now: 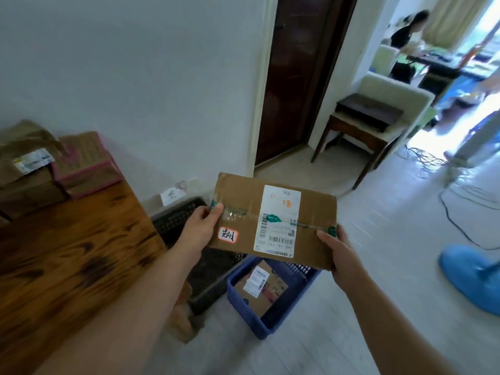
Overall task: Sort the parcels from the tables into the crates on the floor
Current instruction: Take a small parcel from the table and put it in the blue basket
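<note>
I hold a flat brown cardboard parcel with a white shipping label and a small red-edged sticker, level in the air above the crates. My left hand grips its left edge, thumb on top. My right hand grips its right front corner. Below it on the floor stands a blue crate with one labelled brown parcel inside. A black crate stands beside it, nearer the wall, partly hidden by my left arm. More parcels are stacked at the back of the wooden table.
A pink-edged box sits beside the table stack. Brown paper lies at the table's foot. A blue shoe cover is on the floor at right, with cables beyond. A chair and a dark door stand further back; a person sits in the far room.
</note>
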A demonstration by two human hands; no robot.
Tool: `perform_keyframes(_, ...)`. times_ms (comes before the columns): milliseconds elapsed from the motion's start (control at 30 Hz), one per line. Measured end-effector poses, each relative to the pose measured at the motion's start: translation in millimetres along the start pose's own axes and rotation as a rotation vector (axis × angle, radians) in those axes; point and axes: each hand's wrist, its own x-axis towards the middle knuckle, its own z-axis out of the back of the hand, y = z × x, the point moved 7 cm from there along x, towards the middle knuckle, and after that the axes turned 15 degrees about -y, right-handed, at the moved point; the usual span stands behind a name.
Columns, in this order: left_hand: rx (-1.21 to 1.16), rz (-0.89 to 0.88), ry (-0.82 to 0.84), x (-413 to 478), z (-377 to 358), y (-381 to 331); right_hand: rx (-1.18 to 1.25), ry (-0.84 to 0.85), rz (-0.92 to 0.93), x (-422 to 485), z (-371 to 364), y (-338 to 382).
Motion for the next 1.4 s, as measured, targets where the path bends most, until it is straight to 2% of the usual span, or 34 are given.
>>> perform_keyframes(133,0.069,0.026,0.072,1.6,-64.7,15.2,-0.021,-0.088,-0.044,33.3,52.8,-10.1)
perform_keyframes(333,0.174,0.065,0.167,43.2,-143.3,34.0,-0.049,-0.197,-0.134,96.1,85.1,-33.5)
perform_keyframes(533,0.324,0.097,0.313,116.4,-238.9,69.9,-0.135,-0.39,-0.276,181.1,101.9,-70.3)
perform_keyframes(700,0.509,0.117,0.386,179.8,-306.8,122.3,-0.177,-0.479,-0.397,248.0,114.2,-117.6)
perform_keyframes(933,0.712,0.097,0.44,250.3,-385.2,229.6,-0.169,-0.536,-0.562,319.3,126.5,-223.0)
perform_keyframes(1200,0.795,0.142,0.362,321.0,-437.8,359.2,-0.275,-0.467,-0.639,398.5,136.7,-332.6)
perform_keyframes(1400,0.819,0.161,0.376,336.2,-454.9,390.8,-0.431,-0.476,-0.642,425.9,144.2,-365.9)
